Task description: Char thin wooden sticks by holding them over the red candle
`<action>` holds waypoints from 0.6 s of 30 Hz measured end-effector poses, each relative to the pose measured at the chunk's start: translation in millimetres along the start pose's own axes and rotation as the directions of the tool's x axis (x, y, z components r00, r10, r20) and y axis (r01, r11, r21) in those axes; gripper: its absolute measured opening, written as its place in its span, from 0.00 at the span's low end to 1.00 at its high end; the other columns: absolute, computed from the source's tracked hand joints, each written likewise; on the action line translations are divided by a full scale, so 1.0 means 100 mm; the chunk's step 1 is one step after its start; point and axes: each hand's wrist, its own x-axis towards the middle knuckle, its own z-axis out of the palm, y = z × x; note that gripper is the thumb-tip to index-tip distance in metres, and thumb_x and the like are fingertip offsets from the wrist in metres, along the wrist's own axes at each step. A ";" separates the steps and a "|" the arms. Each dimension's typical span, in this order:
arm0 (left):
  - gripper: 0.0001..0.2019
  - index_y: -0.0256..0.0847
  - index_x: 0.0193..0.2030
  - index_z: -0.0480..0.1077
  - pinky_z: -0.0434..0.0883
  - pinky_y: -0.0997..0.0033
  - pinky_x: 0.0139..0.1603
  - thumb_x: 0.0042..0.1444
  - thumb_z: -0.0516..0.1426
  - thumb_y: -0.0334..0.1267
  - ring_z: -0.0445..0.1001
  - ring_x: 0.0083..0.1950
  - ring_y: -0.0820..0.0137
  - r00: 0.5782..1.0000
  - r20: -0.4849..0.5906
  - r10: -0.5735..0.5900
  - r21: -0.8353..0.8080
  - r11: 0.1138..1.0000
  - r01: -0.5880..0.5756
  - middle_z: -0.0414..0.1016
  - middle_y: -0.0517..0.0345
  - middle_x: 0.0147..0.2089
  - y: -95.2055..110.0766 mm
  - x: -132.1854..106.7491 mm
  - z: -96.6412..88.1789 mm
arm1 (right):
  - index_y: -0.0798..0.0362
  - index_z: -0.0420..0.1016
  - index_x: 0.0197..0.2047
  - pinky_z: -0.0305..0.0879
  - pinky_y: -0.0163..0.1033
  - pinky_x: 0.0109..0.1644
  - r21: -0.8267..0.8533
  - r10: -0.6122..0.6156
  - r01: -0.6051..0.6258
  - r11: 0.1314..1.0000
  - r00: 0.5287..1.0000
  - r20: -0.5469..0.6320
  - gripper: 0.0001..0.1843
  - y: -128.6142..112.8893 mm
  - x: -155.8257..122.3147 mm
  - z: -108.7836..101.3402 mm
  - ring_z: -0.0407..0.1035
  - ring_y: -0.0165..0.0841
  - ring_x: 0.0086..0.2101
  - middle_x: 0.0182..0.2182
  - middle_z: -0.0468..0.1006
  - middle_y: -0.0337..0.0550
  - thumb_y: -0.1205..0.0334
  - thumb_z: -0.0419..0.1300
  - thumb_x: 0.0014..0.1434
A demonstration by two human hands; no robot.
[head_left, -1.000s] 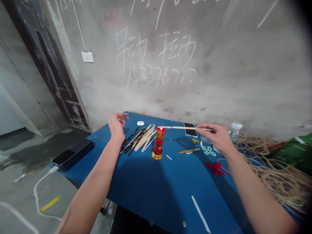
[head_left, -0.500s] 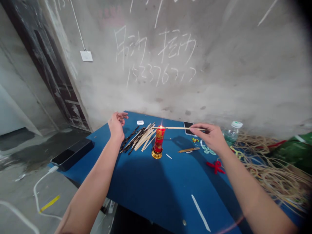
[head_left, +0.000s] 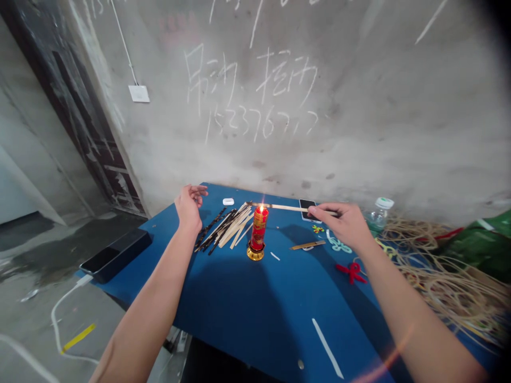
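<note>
A lit red candle [head_left: 258,233] on a gold base stands mid-table. My right hand [head_left: 346,223] pinches one end of a long pale wooden strip [head_left: 285,207], which lies level across the top of the flame. My left hand [head_left: 189,202] hovers over the far left part of the blue table [head_left: 255,314], fingers loosely curled and apart, holding nothing. Just right of it lies a pile of wooden strips [head_left: 227,226], some pale and some charred black.
A phone [head_left: 307,208], a small white case [head_left: 228,201], a loose strip [head_left: 308,245], green and red knotted cords [head_left: 351,271] and a plastic bottle [head_left: 377,213] lie about. Coiled rattan [head_left: 443,276] fills the right. A black device [head_left: 115,255] sits at the left corner.
My right hand has slid the strip leftward, so more of it now passes over the candle flame. My left hand has barely moved.
</note>
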 end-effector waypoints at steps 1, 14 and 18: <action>0.18 0.37 0.26 0.76 0.53 0.73 0.21 0.57 0.52 0.47 0.62 0.20 0.75 1.000 0.002 -0.002 0.007 1.000 0.002 0.76 0.51 0.26 0.00 0.00 0.00 | 0.53 0.88 0.35 0.56 0.37 0.23 -0.002 -0.005 0.005 1.000 1.000 0.006 0.27 0.00 0.00 0.00 0.64 0.31 0.21 0.23 0.80 0.45 0.36 0.64 0.57; 0.19 0.37 0.28 0.80 0.56 0.72 0.24 0.58 0.59 0.50 0.63 0.23 0.74 0.976 0.209 0.060 0.056 0.996 -0.073 0.77 0.50 0.26 0.10 -0.14 0.07 | 0.53 0.86 0.32 0.45 0.37 0.22 -0.028 0.040 -0.039 0.999 0.998 0.055 0.28 -0.01 -0.01 0.02 0.47 0.25 0.18 0.17 0.67 0.38 0.34 0.63 0.57; 0.15 0.40 0.36 0.84 0.64 0.67 0.31 0.48 0.69 0.48 0.72 0.31 0.66 0.857 0.514 0.045 0.150 0.979 -0.141 0.81 0.48 0.33 0.23 -0.36 0.13 | 0.53 0.86 0.32 0.47 0.37 0.23 -0.016 0.013 -0.012 1.000 0.998 0.059 0.28 -0.02 -0.01 0.03 0.50 0.26 0.19 0.19 0.71 0.40 0.34 0.63 0.58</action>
